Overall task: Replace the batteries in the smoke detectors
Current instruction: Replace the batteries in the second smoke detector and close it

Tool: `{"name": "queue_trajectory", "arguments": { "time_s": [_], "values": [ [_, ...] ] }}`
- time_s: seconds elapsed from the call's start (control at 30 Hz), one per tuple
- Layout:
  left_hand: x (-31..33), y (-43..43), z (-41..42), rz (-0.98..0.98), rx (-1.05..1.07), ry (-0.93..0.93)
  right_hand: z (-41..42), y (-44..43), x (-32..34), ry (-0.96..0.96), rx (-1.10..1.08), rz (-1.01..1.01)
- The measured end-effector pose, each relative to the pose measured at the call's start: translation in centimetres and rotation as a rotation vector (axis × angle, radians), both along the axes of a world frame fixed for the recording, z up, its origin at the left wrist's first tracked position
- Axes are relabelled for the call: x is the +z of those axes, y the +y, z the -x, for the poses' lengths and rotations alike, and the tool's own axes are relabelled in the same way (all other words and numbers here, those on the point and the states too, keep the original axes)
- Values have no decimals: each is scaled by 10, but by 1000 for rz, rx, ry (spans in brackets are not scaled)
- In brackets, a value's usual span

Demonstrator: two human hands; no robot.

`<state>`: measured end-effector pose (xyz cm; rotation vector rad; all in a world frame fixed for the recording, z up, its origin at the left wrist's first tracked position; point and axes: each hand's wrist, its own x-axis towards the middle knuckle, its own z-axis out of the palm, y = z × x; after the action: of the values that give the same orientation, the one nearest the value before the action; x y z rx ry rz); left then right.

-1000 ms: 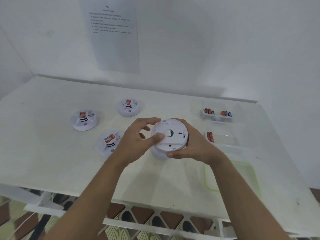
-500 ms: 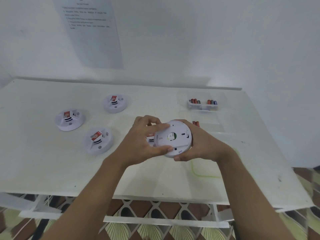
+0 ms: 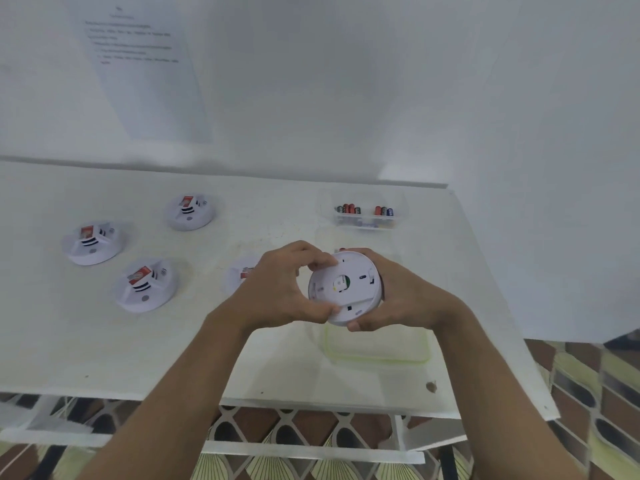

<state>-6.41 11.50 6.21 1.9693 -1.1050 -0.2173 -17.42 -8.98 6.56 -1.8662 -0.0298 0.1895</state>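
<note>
A round white smoke detector [image 3: 346, 289] is held above the white table [image 3: 242, 362], its back plate turned towards me. My left hand [image 3: 277, 285] grips its left rim with thumb below and fingers on top. My right hand [image 3: 398, 292] cups its right side and underside. Three opened detectors with red batteries lie on the table: one at the back [image 3: 189, 212], one at the far left [image 3: 92, 242], one nearer [image 3: 145, 284]. A further opened detector [image 3: 240, 275] is partly hidden behind my left hand.
A clear tray [image 3: 367, 221] at the back right holds several batteries. A clear container with a green rim [image 3: 377, 356] lies on the table below my hands. A printed sheet [image 3: 145, 64] hangs on the wall. The table's front edge is close to my forearms.
The view has shifted, so the table objects sit further left. The held detector is raised off the table and turned slightly, with my left fingers now wrapped round its rim.
</note>
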Motion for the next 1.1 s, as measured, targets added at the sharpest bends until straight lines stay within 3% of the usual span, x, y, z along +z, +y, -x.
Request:
{"name": "queue_trajectory", "arguments": {
  "time_s": [0.6,0.8,0.97,1.1],
  "values": [
    [-8,-19,19,94,173,-96,10,-18,-4,-81,-71,9],
    [-18,8,6,136,233,-7,3,-14,-10,-78,-122,-39],
    [-47,45,-1,-12,346,34,5,-12,-20,-94,-219,-80],
    [-70,61,2,-258,377,15,5,-12,-25,-101,-236,-61]
  ]
}}
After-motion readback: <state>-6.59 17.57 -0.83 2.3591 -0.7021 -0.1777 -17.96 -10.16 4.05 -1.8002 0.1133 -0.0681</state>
